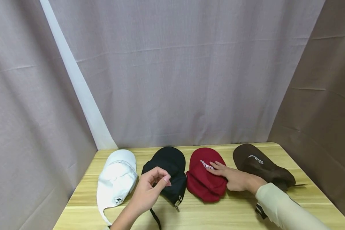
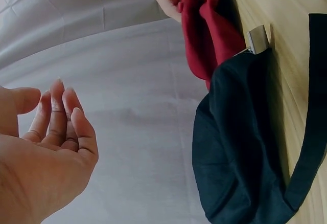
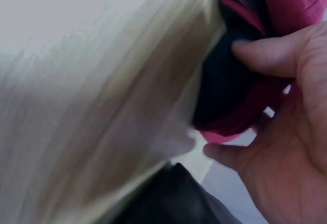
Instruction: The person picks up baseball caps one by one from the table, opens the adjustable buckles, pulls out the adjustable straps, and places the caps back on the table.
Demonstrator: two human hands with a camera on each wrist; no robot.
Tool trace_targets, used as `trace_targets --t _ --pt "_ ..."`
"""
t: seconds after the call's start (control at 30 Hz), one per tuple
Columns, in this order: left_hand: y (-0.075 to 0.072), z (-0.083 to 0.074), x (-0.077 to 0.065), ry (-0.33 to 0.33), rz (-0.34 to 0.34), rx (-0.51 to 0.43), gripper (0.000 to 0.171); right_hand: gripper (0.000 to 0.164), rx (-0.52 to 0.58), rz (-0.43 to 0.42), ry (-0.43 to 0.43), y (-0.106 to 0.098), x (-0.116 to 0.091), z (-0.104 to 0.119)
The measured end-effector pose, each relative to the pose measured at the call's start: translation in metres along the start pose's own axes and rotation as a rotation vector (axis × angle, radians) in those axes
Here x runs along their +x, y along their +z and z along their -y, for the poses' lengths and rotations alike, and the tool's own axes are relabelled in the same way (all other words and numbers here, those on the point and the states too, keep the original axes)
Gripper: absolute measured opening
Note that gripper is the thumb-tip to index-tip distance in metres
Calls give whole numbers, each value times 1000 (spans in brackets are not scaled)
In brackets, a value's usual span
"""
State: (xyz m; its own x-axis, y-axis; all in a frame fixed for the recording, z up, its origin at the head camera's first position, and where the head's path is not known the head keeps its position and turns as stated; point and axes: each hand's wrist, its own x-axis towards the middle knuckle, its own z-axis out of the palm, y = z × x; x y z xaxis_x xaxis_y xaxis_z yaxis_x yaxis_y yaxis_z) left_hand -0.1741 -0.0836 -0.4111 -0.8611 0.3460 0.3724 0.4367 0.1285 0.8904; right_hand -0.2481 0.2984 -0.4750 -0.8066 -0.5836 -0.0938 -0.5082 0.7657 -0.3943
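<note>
A red cap (image 1: 205, 179) with white lettering lies right of centre on the table. My right hand (image 1: 237, 179) grips its right side, fingers spread over the lettered front. In the right wrist view the thumb (image 3: 271, 55) overlaps the cap's dark inside (image 3: 230, 81). My left hand (image 1: 148, 188) is raised in front of a black cap (image 1: 169, 159), fingers loosely bent and holding nothing. The left wrist view shows it apart from the black cap (image 2: 237, 147), which has a metal buckle (image 2: 258, 39) and a loose strap (image 2: 311, 116).
On the left lies a white cap (image 1: 118, 179), its strap hanging toward the near edge. A dark brown cap (image 1: 261, 166) lies at the right, partly behind my right forearm. Grey curtains (image 1: 184, 80) enclose the wooden table (image 1: 195, 217) at the back and sides.
</note>
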Motion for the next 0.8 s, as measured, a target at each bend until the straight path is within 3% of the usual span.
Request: trace_targets --t 0.17,0.37,0.57,0.8 --pt "-2 3 0 -1 -5 -7 8 94 -53 -36 19 -10 -13 12" --pt "-3 5 -1 -19 -5 -30 9 78 -192 -162 -3 -19 -39 27" --pt "-8 8 -4 -20 -2 -12 9 64 -297 -269 -52 -15 -60 30" --pt "-21 10 -4 -2 -61 -8 8 78 -343 -426 -23 -14 -77 20"
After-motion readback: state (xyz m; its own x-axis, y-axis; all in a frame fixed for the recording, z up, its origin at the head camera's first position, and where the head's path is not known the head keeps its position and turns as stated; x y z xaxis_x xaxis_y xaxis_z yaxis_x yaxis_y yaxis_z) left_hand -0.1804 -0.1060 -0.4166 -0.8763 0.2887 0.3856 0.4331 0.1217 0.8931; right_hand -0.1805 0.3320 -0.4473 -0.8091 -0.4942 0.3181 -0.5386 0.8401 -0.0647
